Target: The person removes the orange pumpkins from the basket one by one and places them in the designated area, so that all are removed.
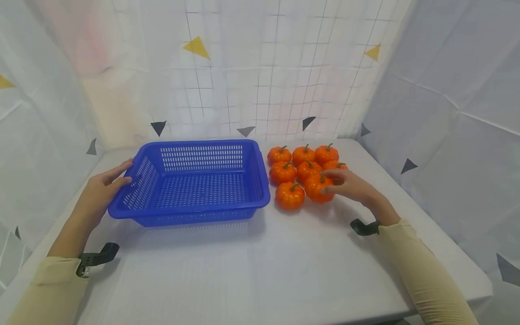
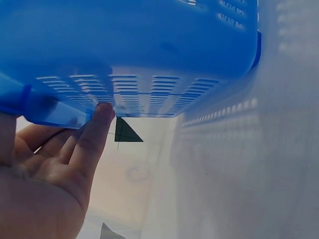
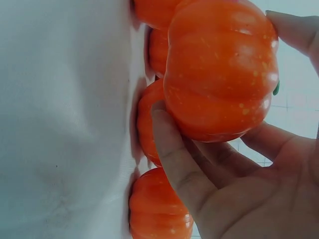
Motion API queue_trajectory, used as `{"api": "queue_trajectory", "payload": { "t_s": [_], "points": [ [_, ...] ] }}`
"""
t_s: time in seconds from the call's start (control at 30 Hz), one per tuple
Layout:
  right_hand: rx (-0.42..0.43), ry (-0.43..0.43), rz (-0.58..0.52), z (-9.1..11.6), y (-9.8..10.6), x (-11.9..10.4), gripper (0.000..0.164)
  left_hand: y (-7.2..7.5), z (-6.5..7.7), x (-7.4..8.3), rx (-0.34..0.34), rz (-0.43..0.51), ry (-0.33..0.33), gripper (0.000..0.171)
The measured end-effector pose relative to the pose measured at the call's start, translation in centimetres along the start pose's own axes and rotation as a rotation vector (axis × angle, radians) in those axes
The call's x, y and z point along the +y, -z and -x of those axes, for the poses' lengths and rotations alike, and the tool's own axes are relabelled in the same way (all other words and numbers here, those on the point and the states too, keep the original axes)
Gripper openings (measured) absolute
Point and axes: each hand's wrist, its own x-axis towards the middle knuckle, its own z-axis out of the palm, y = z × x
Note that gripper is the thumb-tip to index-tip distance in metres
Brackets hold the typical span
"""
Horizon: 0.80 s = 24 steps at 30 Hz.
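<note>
A blue plastic basket with slotted walls stands on the white table, and nothing lies inside it. My left hand grips its left rim; in the left wrist view, extended fingers reach under the rim against the slotted wall. To the right of the basket, my right hand holds a small orange pumpkin with a green stem. The right wrist view shows this pumpkin between the thumb on one side and the fingers on the other. More pumpkins sit close around it.
Several pumpkins stand in rough rows between the basket and the right side of the white table. White sheets with grid lines and dark and yellow triangles hang behind and at both sides. Each wrist wears a dark band.
</note>
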Motion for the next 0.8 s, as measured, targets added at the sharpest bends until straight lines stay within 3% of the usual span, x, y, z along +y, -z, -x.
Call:
{"api": "queue_trajectory", "payload": {
  "t_s": [0.8],
  "points": [
    [0.013, 0.002, 0.088, -0.6, -0.9, 1.1, 0.075, 0.0, -0.1, -0.1, -0.003, 0.007, 0.0, 0.061]
  ]
}}
